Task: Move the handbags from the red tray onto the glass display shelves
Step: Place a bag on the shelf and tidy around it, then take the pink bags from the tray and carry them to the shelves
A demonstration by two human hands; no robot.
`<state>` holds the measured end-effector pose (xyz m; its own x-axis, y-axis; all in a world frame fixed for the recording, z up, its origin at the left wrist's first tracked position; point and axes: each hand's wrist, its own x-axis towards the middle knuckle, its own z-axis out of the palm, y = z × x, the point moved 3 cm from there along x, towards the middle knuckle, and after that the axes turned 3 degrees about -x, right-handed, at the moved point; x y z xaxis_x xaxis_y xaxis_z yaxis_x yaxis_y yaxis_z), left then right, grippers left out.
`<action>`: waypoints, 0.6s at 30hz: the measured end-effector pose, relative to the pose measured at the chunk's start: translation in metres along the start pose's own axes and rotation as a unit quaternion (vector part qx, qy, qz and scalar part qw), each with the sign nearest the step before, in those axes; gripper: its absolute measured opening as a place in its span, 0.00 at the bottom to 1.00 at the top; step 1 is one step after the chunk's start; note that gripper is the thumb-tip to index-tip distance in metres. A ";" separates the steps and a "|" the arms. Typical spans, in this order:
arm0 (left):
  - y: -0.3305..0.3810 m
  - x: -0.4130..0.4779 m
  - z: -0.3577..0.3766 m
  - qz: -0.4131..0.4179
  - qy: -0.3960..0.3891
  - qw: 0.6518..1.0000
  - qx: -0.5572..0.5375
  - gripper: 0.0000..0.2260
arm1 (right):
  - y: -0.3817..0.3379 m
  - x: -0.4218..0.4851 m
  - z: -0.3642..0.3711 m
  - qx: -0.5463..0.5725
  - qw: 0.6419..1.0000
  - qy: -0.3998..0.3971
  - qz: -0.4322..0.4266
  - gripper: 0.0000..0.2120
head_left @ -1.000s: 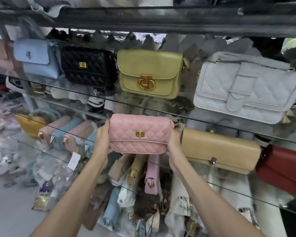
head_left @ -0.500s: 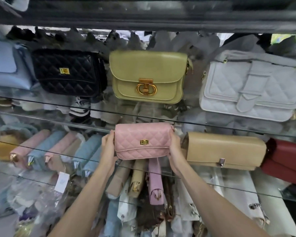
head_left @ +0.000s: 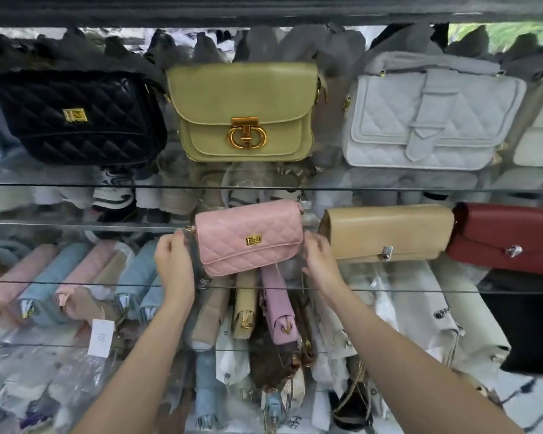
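Observation:
A pink quilted handbag (head_left: 250, 238) with a gold clasp rests slightly tilted on the middle glass shelf (head_left: 76, 285), left of a tan bag (head_left: 386, 233). My left hand (head_left: 173, 264) hovers by the bag's left end with loosely curled fingers, and a narrow gap shows between them. My right hand (head_left: 318, 261) is at the bag's right end, fingertips at or just off its edge. Neither hand wraps the bag. The red tray is out of view.
The upper glass shelf (head_left: 389, 189) carries a black quilted bag (head_left: 79, 120), an olive bag (head_left: 242, 111) and a white quilted bag (head_left: 430, 120). A dark red bag (head_left: 508, 239) sits right of the tan one. Below the glass lie rows of wallets and wrapped bags.
The pink bag moved up and back onto the middle shelf, and both hands eased off its ends. The view shifted right and closer.

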<state>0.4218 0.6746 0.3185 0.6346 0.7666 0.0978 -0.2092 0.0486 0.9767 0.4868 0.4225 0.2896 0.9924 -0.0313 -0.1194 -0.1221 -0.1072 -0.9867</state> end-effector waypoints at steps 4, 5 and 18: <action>0.012 -0.021 0.028 0.045 -0.052 0.998 0.007 0.17 | -0.002 -0.024 -0.019 -0.016 0.999 -0.038 -0.011 0.09; 0.014 -0.027 0.033 0.057 -0.047 0.997 0.018 0.18 | -0.001 -0.029 -0.024 -0.025 0.998 -0.049 -0.012 0.11; 0.027 -0.163 0.122 0.079 -0.252 0.962 0.063 0.13 | 0.002 -0.107 -0.179 0.001 0.996 0.083 -0.025 0.12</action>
<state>0.4037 0.4730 0.3525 0.8895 0.3482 0.2958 -0.2607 -0.1449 0.9545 0.3775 0.2480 0.3198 0.9806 -0.1893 -0.0498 -0.0718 -0.1111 -0.9912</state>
